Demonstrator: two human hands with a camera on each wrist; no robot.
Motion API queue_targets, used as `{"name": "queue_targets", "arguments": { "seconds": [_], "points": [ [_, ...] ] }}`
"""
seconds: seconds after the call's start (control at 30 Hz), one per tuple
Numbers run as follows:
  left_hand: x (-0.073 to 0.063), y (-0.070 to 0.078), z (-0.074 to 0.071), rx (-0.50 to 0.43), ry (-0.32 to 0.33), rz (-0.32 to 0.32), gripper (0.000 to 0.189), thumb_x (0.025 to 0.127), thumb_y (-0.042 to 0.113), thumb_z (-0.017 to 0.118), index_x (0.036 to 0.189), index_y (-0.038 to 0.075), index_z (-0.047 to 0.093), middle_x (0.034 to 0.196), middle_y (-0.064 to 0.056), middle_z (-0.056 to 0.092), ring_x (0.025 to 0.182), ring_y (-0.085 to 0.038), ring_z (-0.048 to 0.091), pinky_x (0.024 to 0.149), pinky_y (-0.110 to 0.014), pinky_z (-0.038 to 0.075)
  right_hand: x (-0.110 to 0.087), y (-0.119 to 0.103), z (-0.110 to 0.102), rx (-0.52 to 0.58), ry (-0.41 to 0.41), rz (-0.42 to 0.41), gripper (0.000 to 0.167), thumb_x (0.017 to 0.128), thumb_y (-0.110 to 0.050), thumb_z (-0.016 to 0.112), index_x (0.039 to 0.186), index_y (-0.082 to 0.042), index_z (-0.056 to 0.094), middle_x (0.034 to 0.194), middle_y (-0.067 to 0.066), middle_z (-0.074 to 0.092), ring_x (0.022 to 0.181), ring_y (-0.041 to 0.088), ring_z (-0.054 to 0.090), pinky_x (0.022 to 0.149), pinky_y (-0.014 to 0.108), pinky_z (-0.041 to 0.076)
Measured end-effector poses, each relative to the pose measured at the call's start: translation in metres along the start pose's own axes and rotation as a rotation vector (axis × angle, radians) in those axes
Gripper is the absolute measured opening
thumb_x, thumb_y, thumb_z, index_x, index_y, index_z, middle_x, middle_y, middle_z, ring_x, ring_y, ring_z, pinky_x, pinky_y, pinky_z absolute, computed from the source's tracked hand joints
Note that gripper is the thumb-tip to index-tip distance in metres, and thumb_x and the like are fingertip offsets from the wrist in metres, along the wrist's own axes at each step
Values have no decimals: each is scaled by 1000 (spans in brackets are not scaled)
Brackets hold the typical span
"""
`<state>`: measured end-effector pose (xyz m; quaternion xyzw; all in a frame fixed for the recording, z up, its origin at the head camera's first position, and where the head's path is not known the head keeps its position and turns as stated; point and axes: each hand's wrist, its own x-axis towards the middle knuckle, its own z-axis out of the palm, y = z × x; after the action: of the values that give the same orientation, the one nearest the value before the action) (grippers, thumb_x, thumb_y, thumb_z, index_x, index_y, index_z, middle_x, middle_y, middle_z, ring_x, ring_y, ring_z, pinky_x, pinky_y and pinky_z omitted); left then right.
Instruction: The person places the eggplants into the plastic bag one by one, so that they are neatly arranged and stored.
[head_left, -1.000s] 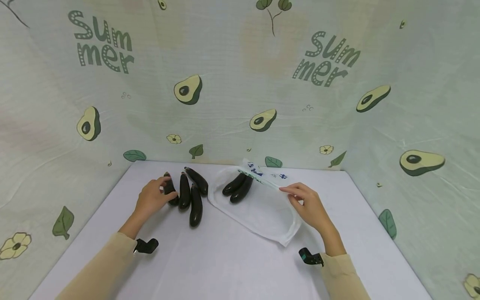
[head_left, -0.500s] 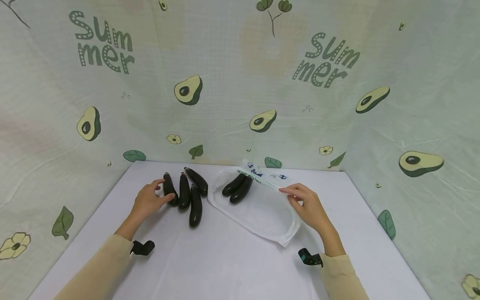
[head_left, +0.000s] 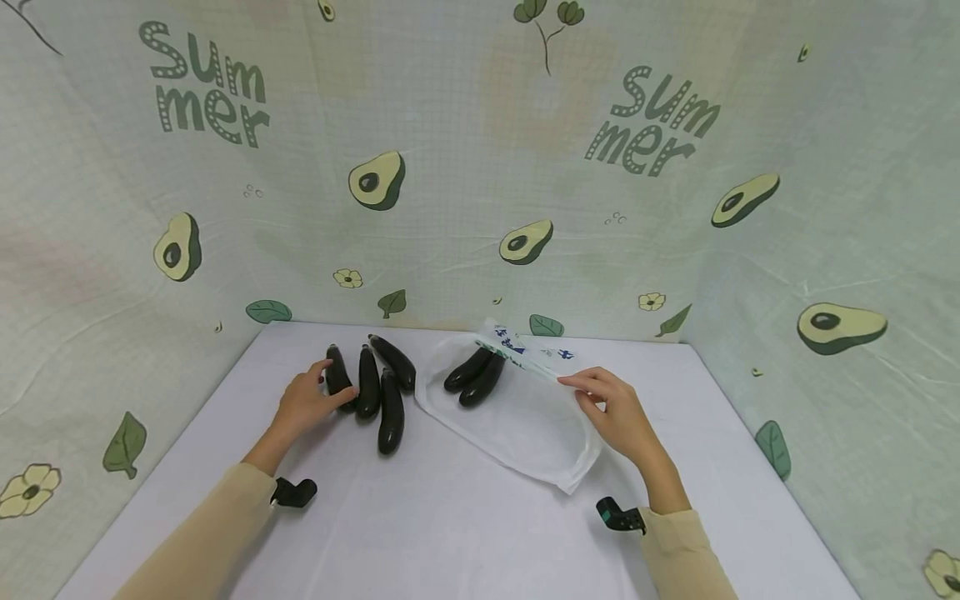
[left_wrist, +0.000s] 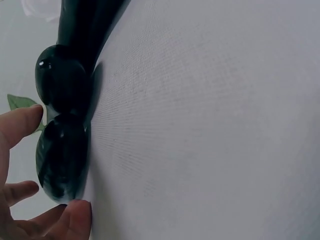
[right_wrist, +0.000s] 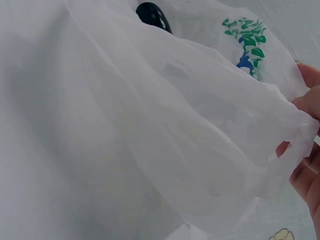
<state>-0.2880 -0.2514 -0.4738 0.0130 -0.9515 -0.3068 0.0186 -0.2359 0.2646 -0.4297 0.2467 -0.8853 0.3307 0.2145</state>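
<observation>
My left hand [head_left: 303,402] straddles the leftmost eggplant [head_left: 337,371], thumb on one side and fingers on the other. In the left wrist view the thumb tip [left_wrist: 35,114] is beside this glossy eggplant [left_wrist: 62,160], and lower fingertips [left_wrist: 79,215] are at its lower side. A second eggplant [head_left: 368,383] lies right next to it, then others [head_left: 392,412] to the right. My right hand [head_left: 611,408] pinches the rim of a white plastic bag [head_left: 525,425], holding its mouth raised. Two eggplants [head_left: 480,383] lie inside the bag, partly hidden by its printed edge.
A white cloth [head_left: 450,533] covers the table. Behind it and at both sides hangs a pale curtain [head_left: 450,100] printed with avocados, leaves and lettering. Small black cameras [head_left: 621,515] are strapped to both wrists.
My left hand drew back slightly to the left, its fingers spreading, then returned toward the leftmost eggplant. The eggplants, the bag and my right hand stay in place.
</observation>
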Motion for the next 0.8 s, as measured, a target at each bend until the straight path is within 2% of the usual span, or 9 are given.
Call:
{"name": "queue_targets", "arguments": {
  "seconds": [0.3, 0.53, 0.8],
  "points": [
    [1, -2, -1, -29, -55, -46, 87, 100, 39, 69, 162, -6, 28, 150, -44, 45, 139, -62, 42, 110, -72, 39, 0, 2, 1, 1, -2, 2, 36, 96, 10, 69, 121, -13, 81, 113, 3, 73, 97, 20, 68, 81, 34, 62],
    [-2, -9, -10, -36, -72, -77, 86, 98, 32, 69, 162, -7, 27, 151, -44, 44, 138, -61, 46, 108, -70, 43, 0, 3, 2, 5, -2, 1, 36, 95, 10, 70, 121, -12, 81, 113, -1, 72, 97, 21, 69, 81, 33, 62],
    [-4, -16, -20, -21, -77, -55, 81, 96, 29, 69, 160, -7, 33, 146, -43, 50, 132, -59, 52, 102, -67, 49, 0, 1, 2, -1, -7, 7, 34, 96, 9, 70, 121, -11, 81, 113, 0, 72, 98, 18, 68, 81, 34, 62]
  ]
}}
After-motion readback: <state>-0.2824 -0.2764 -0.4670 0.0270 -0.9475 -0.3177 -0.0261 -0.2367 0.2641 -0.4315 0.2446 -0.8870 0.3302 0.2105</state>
